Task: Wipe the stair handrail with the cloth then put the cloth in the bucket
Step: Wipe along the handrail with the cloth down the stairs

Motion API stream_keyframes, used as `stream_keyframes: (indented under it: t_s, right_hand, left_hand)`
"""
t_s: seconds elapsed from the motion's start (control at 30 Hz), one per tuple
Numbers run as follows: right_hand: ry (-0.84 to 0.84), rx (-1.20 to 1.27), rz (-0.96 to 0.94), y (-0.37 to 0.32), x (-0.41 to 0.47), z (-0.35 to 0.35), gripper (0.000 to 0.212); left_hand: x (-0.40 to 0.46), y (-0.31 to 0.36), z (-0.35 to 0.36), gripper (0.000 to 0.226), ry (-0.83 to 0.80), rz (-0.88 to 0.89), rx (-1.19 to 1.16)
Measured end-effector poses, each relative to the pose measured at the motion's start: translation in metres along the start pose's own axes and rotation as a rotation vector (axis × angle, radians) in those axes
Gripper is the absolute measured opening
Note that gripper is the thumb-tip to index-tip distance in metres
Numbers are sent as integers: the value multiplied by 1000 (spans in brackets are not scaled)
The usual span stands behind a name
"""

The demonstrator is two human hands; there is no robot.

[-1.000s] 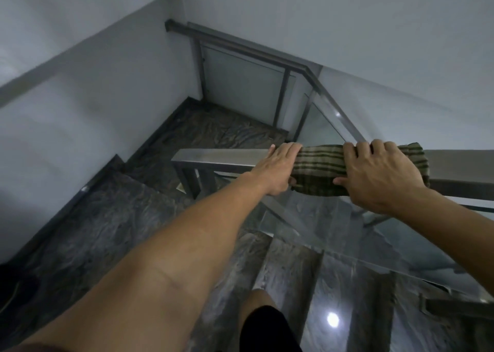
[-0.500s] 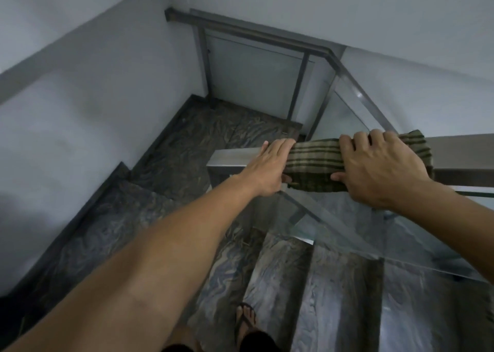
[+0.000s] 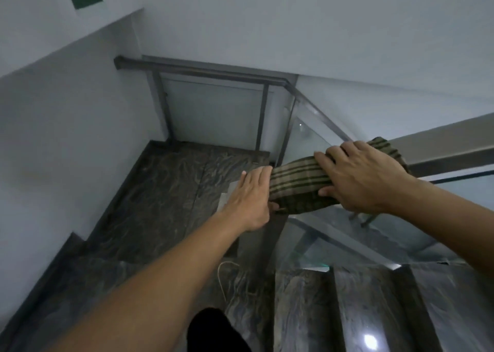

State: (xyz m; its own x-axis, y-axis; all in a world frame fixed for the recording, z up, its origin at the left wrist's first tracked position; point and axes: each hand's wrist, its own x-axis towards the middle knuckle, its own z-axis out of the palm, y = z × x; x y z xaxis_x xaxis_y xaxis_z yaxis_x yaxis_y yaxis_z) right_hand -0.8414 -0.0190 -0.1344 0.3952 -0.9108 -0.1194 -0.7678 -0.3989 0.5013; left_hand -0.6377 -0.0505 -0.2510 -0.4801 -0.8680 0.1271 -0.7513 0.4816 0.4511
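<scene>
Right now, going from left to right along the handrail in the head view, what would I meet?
First the left hand → striped cloth → right hand → bare handrail.

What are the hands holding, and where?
The right hand grips the striped cloth by its right half on the handrail; the left hand rests at its left edge.

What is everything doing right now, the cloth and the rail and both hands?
striped cloth: folded, draped over the handrail.
handrail: partly covered by the cloth.
right hand: grips the cloth round the rail.
left hand: fingers straight, touching the cloth's end.
bucket: not in view.
</scene>
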Motion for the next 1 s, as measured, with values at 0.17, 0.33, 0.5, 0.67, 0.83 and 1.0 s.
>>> stream_keyframes:
  t_s: [0.17, 0.33, 0.5, 0.67, 0.83, 1.0]
  right_hand:
    - [-36, 17, 151, -21, 1, -3, 79]
    - [-13, 39, 429, -41, -11, 11, 76]
    - [-119, 31, 584, -63, 0, 14, 79]
    - [-226, 33, 655, -85, 10, 0, 86]
    - [-277, 196, 751, -112, 31, -15, 96]
    - [-312, 219, 1010, -158, 74, -13, 92]
  left_hand:
    - [-1, -35, 1, 92, -22, 125, 92]
    - [20, -55, -1, 86, -32, 587, 64]
    - [34, -80, 7, 76, -73, 716, -36]
    - [35, -99, 7, 73, -114, 816, -80]
    - [54, -133, 5, 79, -307, 928, -224]
    - [66, -163, 2, 78, -614, 942, -429]
